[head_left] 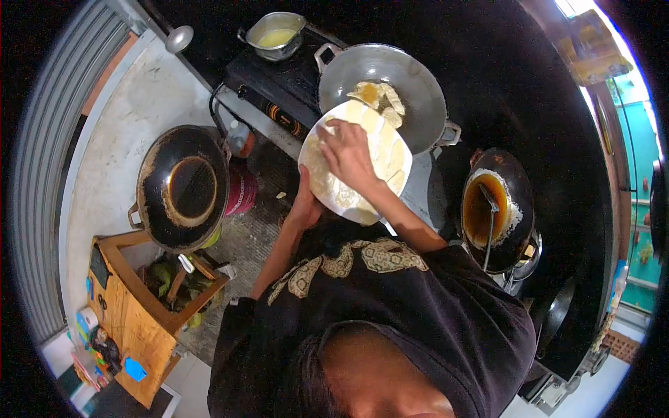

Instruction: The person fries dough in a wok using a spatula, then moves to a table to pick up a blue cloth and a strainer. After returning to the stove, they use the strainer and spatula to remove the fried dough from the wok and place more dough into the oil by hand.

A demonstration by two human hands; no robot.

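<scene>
A white plate point(402, 182) bearing pale, flat pieces dusted with what looks like flour is tilted in front of my chest. My left hand point(304, 202) is closed on the plate's left edge, supporting it. Over the plate reaches my right hand point(346, 152), fingers bent and drawn together at the pale pieces near its upper left; what lies between the fingertips is hidden. Just beyond the plate is a large metal wok point(418, 83) with two handles. Several pale, yellowish pieces point(376, 96) lie in it, partly covered by the plate's edge.
A small pot point(275, 49) with yellow liquid stands on the black stove point(265, 87). On the right, a dark pan point(516, 209) holds brown liquid and a ladle point(490, 223). A blackened wok point(185, 230) sits left, above a wooden table point(136, 334). A ladle point(179, 39) lies at upper left.
</scene>
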